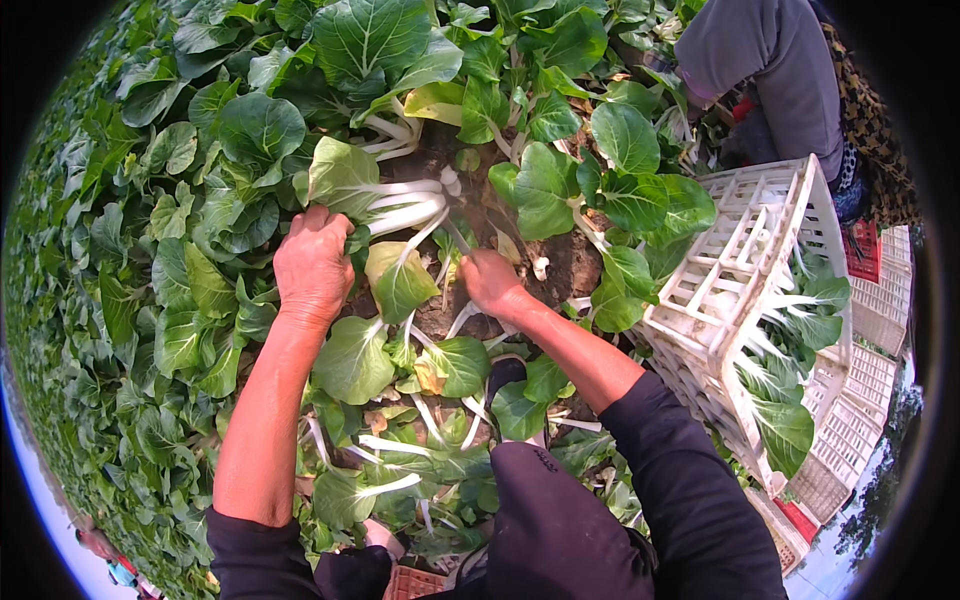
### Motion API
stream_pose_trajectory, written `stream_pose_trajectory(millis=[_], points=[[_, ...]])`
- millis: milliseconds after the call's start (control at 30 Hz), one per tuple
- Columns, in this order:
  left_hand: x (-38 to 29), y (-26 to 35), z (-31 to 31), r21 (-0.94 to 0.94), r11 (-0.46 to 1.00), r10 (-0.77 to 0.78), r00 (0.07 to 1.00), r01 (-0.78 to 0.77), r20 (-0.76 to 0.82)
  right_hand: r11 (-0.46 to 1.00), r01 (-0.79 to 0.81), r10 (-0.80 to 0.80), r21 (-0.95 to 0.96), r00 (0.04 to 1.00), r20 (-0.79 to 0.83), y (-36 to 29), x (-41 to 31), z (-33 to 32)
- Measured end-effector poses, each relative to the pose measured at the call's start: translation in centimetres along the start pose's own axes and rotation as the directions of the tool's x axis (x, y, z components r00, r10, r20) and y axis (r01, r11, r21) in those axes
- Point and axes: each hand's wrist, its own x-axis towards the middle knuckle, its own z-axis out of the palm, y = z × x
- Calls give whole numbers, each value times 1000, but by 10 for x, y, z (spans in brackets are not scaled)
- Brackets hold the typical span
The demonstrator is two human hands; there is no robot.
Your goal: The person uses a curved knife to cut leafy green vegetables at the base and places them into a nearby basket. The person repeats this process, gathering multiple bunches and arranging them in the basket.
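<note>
My left hand is closed around the leafy end of a bok choy, whose white stalks lie tilted over the soil with the base pointing right. Close to that base, my right hand grips a knife, its grey blade pointing up toward the stalk ends. The handle is hidden inside my fist. A yellowing leaf hangs between my two hands. Just right of my right hand, more bok choy plants stand in the soil.
A white plastic crate holding cut bok choy stands tilted at my right. Behind it are more crates. Another person's grey-sleeved arm is at upper right. Loose leaves litter the ground by my legs. Dense bok choy grows at left.
</note>
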Motion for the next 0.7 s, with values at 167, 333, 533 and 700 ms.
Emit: stream_pose_trajectory(millis=[167,333,533,700], points=[[-56,26,-46,-254,967,-30,978,-24,-208,715,-315,296,624,945,138,-11,-55,-36],[-133,61,-67,-757,619,-251,966,211,64,210,-272,7,939,961,277,-52,-95,-72],[-194,104,-56,-825,272,-336,852,496,401,509,-217,-58,833,957,285,-80,-130,-92],[-197,127,-87,-476,784,-319,916,398,241,632,-130,-105,764,962,250,-93,-158,-103]])
